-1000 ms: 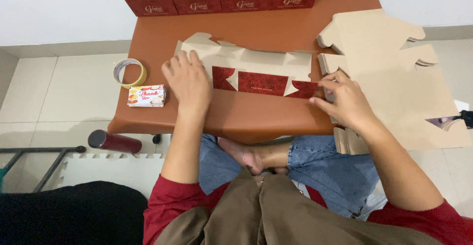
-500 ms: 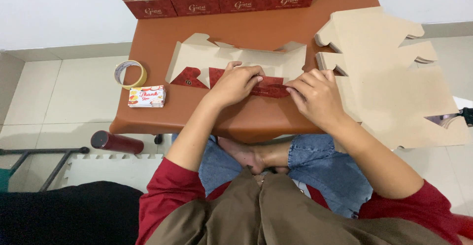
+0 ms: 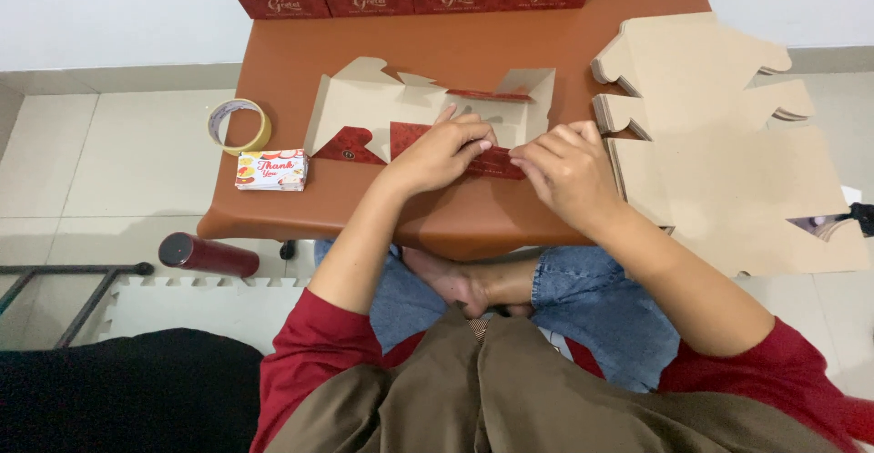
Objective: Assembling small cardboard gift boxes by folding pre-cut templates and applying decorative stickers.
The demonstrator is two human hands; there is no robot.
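Brown table [image 3: 364, 189]: box blank [image 3: 382, 111] flap under fingers [image 3: 473, 139].

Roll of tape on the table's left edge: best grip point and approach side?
The tape roll lies flat with its hole up, near the left edge of the brown table, apart from the card stack below it. Probably best from above: one finger inside the hole, thumb outside, pinching the far-left wall, away from the cards.

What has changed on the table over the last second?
Both hands, left hand and right hand, came together at the middle of the flat brown-and-red cardboard box blank, folding its red flap. The tape roll, card stack and pile of blanks stayed put.
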